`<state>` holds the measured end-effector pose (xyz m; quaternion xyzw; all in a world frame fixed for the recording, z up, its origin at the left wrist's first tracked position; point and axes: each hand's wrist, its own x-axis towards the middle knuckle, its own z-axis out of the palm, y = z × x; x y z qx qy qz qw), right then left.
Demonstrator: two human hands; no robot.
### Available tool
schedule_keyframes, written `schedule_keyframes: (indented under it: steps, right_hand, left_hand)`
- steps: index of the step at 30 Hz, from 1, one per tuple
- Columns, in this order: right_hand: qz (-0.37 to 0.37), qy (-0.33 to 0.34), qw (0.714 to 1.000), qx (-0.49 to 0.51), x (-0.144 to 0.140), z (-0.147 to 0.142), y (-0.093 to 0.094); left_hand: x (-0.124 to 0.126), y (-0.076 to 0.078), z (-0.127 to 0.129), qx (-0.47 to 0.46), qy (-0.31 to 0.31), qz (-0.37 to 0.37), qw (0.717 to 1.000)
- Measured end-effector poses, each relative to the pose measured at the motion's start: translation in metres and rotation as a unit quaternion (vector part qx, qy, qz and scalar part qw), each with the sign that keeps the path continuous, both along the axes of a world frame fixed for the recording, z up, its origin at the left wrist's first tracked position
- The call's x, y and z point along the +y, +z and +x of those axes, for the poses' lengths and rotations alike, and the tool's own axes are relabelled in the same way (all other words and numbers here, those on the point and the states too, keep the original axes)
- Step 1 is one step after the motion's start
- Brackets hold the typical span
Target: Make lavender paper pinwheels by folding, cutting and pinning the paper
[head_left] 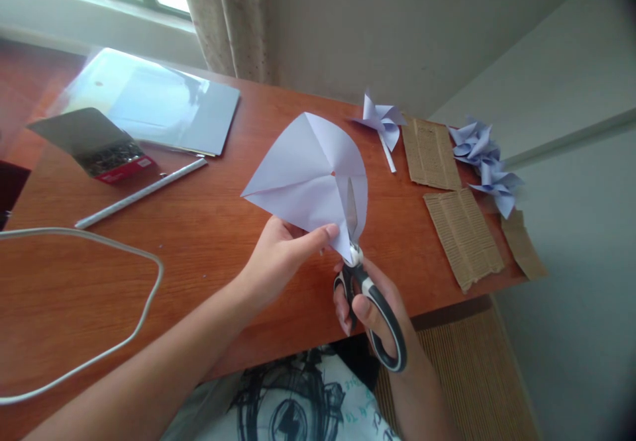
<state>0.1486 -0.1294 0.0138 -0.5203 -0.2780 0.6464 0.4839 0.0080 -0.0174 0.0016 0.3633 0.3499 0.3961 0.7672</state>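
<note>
A creased sheet of white paper (pixel 303 163) with a small hole near its middle is pinched at its lower edge by my left hand (pixel 283 249), thumb on top. My right hand (pixel 375 302) grips scissors (pixel 375 295) with black-and-white handles, fingers through the loops. One scissor blade lies over the paper's right part, along a crease that runs toward the hole; the other blade is mostly hidden behind the sheet. The paper is held above the wooden table, before my body.
A paper pinwheel (pixel 381 123) on a stick, cardboard pieces (pixel 464 236) and several pinwheels (pixel 479 146) lie to the right. At left are an open box (pixel 116 159) of small metal items, a rolled paper stick (pixel 142 193), a folder (pixel 169 106) and a white cable (pixel 154 289).
</note>
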Motion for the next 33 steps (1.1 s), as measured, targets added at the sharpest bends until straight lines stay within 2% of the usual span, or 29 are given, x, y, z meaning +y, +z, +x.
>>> schedule_keyframes:
  steps: [25,33]
  right_hand:
    - [-0.003,0.009,1.0,-0.024,-0.0022,0.0023,-0.0031]
    - [-0.007,-0.012,0.999,-0.05,-0.0022,-0.0022,-0.0009]
  left_hand:
    - [-0.0008,0.0033,0.0024,0.004,0.008,-0.006,1.0]
    - [-0.0006,0.0042,0.0022,0.005,0.007,-0.007,1.0]
